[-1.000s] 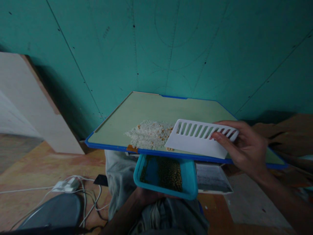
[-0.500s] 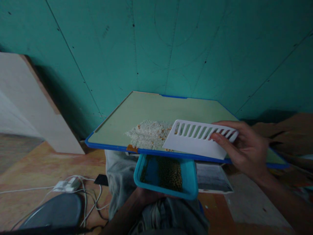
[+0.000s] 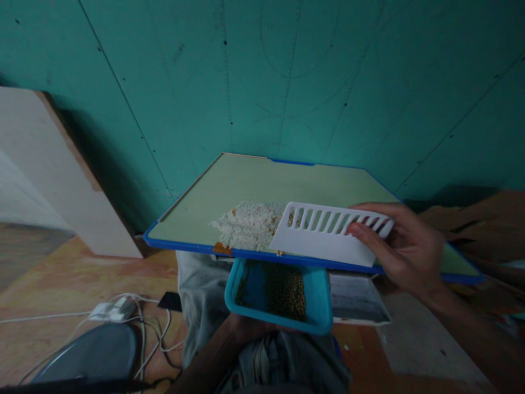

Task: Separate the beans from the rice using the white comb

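My right hand [image 3: 414, 254] grips the right end of a white slotted plastic plate [image 3: 315, 238], thumb on the near face. The plate's solid lower edge stands near the table's front rim. Its left end meets a pile of white rice-like grains [image 3: 241, 224] with yellowish round grains scattered in it. Just below the rim, my left hand [image 3: 250, 327] holds a blue plastic tub [image 3: 320, 314] from underneath; its fingers are mostly hidden. Many round brown-green grains [image 3: 287, 290] lie in the tub, heaped towards its right side.
The low green table [image 3: 328, 183] has a blue rim and stands against a green wall [image 3: 262, 76]. Beneath its front edge is an open drawer [image 3: 356, 298]. White cables and a power strip [image 3: 112, 310] lie on the floor at left, beside a grey rounded object [image 3: 90, 355].
My right hand has moved slightly left with the slotted plate, further over the pile's right side. A few yellowish grains now sit at the rim above the tub. The tub has hardly moved.
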{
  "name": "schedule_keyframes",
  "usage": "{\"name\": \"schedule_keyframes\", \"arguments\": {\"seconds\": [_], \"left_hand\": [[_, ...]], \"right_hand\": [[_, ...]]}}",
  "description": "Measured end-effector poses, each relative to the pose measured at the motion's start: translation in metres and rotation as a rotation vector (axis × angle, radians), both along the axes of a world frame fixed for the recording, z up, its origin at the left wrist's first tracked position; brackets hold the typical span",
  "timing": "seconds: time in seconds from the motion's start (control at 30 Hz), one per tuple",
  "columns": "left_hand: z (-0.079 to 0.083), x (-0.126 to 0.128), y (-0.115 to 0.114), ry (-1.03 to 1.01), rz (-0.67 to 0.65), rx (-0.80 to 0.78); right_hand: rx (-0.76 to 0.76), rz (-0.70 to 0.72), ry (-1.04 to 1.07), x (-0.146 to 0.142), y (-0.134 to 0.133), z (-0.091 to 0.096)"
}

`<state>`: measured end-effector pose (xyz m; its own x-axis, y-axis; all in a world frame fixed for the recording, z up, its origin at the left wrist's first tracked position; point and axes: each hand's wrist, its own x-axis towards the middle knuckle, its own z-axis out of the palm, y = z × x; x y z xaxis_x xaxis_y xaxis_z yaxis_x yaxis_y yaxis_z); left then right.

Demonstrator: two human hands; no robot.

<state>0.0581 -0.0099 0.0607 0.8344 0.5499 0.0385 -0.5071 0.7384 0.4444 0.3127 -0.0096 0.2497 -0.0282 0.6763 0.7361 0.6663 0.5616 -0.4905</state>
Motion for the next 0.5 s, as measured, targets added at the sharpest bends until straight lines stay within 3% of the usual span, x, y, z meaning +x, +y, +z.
{"name": "schedule_keyframes", "arguments": {"seconds": [0.2,0.5], "left_hand": [[-0.02,0.0,0.001,-0.114,0.004,-0.028],[-0.02,0.0,0.001,-0.1,0.013,-0.078]], "right_hand": [[0.025,-0.022,0.013,0.001,0.0,0.0],[0.029,-0.02,0.032,0.0,-0.001,0.0]]}}
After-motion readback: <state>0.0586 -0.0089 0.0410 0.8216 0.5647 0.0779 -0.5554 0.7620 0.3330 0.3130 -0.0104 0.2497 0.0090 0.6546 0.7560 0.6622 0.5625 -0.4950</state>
